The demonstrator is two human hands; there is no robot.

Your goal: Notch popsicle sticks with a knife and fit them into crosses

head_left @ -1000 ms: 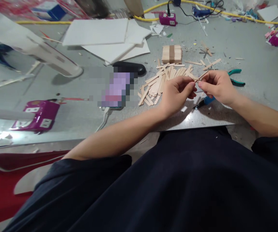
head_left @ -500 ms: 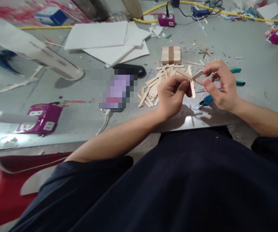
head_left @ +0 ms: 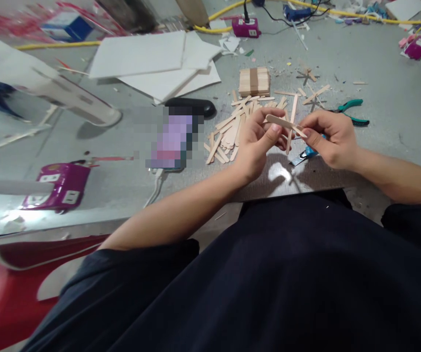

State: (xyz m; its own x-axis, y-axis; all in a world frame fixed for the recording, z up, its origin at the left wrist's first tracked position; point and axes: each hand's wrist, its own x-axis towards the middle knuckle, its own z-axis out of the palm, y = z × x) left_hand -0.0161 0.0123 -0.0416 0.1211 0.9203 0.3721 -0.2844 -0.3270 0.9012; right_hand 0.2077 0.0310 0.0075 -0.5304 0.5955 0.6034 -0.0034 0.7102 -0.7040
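Crossed wooden craft sticks (head_left: 278,121), joined near their middle, are held up over the table edge. My right hand (head_left: 329,139) pinches one end of them between thumb and fingers. Just left of the crossing, my left hand (head_left: 256,142) has its thumb and fingers apart around the sticks; whether it touches them is hard to tell. A pile of loose craft sticks (head_left: 232,129) lies behind and beside my left hand. Under my right hand is a blue utility knife (head_left: 307,153), partly hidden, its blade pointing left. Green-handled pliers (head_left: 353,103) lie behind my right hand.
A banded bundle of craft sticks (head_left: 245,83) stands behind the pile. Left of it are white foam boards (head_left: 140,54), a black case (head_left: 207,107) and a blurred phone (head_left: 172,139) on a cable. A purple power socket (head_left: 62,183) sits at the left. Stick scraps (head_left: 316,94) lie beyond the pliers.
The crossed sticks have turned in my hands. My right hand has closed on one end, while my left hand's pinch has loosened and its fingers have spread.
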